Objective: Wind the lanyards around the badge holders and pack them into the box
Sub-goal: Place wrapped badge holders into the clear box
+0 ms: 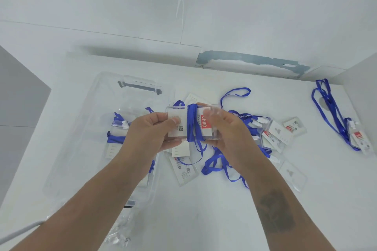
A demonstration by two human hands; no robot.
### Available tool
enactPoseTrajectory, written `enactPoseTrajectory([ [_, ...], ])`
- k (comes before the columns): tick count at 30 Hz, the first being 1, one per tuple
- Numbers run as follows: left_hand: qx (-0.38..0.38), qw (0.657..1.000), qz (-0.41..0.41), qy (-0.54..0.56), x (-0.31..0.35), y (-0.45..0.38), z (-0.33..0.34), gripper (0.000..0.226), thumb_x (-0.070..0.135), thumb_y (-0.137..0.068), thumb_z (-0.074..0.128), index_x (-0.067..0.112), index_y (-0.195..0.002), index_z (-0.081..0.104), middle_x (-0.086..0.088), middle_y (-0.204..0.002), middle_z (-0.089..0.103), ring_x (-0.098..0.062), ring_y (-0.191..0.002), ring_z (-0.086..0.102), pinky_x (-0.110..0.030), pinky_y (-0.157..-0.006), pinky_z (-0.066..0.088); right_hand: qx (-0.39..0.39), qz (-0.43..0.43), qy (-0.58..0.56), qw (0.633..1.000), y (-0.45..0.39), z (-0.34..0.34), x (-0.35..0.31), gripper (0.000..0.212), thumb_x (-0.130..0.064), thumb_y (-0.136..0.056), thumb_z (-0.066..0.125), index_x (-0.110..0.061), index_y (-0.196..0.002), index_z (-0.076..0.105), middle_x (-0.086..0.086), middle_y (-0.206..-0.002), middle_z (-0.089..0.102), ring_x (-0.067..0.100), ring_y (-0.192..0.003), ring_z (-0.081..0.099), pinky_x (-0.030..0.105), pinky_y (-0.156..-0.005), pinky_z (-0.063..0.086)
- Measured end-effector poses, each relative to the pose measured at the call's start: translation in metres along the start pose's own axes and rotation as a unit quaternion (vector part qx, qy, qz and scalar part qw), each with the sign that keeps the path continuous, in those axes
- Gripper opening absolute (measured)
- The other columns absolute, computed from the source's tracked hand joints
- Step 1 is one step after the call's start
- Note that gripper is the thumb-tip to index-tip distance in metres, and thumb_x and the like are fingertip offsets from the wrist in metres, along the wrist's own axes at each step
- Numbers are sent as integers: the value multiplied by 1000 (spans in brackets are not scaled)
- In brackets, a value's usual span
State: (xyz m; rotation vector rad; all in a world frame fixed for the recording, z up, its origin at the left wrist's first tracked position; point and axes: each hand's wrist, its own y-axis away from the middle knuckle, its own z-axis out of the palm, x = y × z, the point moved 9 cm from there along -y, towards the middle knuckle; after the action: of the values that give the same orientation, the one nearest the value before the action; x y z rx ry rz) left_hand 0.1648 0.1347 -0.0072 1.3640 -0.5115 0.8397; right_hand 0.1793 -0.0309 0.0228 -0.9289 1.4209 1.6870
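A clear, hard-plastic badge holder (pixel 192 123) is held above the white table (pixel 204 220), between both hands. On its paper insert a red block with white letters — seemingly "UHOO" — can be read, with "PVC CAR…" beside it and a small QR code lower down; the finer print is too blurred to read. A flat blue woven lanyard (pixel 192 122) is wrapped several turns around the holder's middle, its loose tail hanging below towards the table. The holder's left end is gripped by the left hand (pixel 152 134), thumb pressed on the face. The right end is grasped by the right hand (pixel 230 134), fingers curled round the edge.

Under the left forearm a transparent rectangular box (pixel 98 128) with rounded corners is seen, and wound badge holders (pixel 117 138) already lie inside it. To the right a tangled heap of loose lanyards and holders (pixel 271 136) rests on the table, the same red label showing on some. Near the far right edge one separate lanyard with holder (pixel 334 116) is laid out — well apart from the heap.
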Motion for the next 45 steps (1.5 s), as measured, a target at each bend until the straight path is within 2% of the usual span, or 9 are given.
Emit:
enactPoseTrajectory([
  [3, -20, 1000, -17, -5, -7, 1, 0, 15, 15, -90, 69, 6, -101, 71, -11, -96, 77, -27, -87, 75, -34, -79, 60, 27, -6, 97, 995, -2, -6, -4, 19, -17, -98, 56, -10, -104, 73, 18, -90, 70, 17, -76, 66, 20, -59, 55],
  [6, -23, 999, -30, -14, -13, 1, -7, 14, 16, -88, 71, 7, -99, 72, -14, -98, 76, -29, -90, 75, -37, -83, 57, 21, -4, 161, 987, -7, -7, -2, 17, -22, -96, 60, -16, -101, 75, 16, -97, 71, 29, -88, 70, 33, -71, 60],
  [18, 27, 998, -31, 48, -15, 16, -47, 11, 16, -88, 70, 13, -97, 75, -7, -92, 78, -20, -83, 73, -36, -83, 58, -3, -33, 269, 963, -26, 43, -29, 8, -16, -89, 68, -22, -90, 74, -4, -78, 74, 9, -70, 70, 33, -73, 62],
  [25, 131, 970, -71, 192, -34, 29, -87, 13, 6, -92, 60, 14, -92, 71, -5, -84, 77, -18, -75, 73, -35, -77, 57, -96, -38, 445, 889, -60, 112, -30, 11, -24, -88, 65, -22, -95, 74, -18, -75, 68, 3, -68, 63, 20, -61, 52],
  [30, 164, 935, -152, 276, -54, 37, -100, 10, 9, -91, 57, 11, -87, 66, -8, -90, 71, -25, -90, 66, -39, -95, 51, -174, 0, 593, 786, -87, 159, 1, 31, -28, -91, 63, -5, -110, 69, 11, -110, 70, 26, -100, 66, 38, -87, 55],
  [33, 174, 913, -200, 309, -66, 31, -101, 9, 13, -89, 60, 9, -97, 63, -9, -95, 66, -26, -93, 62, -36, -95, 48, -204, 14, 649, 733, -103, 176, 31, 30, -28, -91, 62, -4, -107, 70, 13, -108, 68, 26, -95, 64, 36, -85, 53],
  [36, 203, 892, -245, 322, -78, 27, -104, 8, 17, -90, 58, 10, -94, 56, -8, -92, 60, -26, -94, 55, -35, -98, 42, -225, 34, 669, 708, -116, 188, 64, 29, -29, -87, 65, -7, -104, 72, 10, -105, 70, 25, -92, 66, 39, -85, 57],
  [41, 217, 883, -270, 317, -86, 18, -107, 11, 18, -91, 53, 12, -82, 57, -9, -81, 57, -26, -70, 55, -29, -61, 41, -264, 48, 693, 669, -123, 209, 105, 23, -28, -86, 62, -12, -99, 73, 5, -101, 72, 25, -93, 68, 39, -80, 57],
  [45, 237, 883, -271, 303, -93, 6, -120, 22, 16, -89, 51, 13, -72, 65, -10, -90, 62, -29, -91, 57, -35, -71, 46, -279, 60, 697, 658, -129, 219, 123, 24, -35, -87, 66, -17, -102, 73, 0, -98, 71, 22, -92, 66, 37, -80, 55],
])
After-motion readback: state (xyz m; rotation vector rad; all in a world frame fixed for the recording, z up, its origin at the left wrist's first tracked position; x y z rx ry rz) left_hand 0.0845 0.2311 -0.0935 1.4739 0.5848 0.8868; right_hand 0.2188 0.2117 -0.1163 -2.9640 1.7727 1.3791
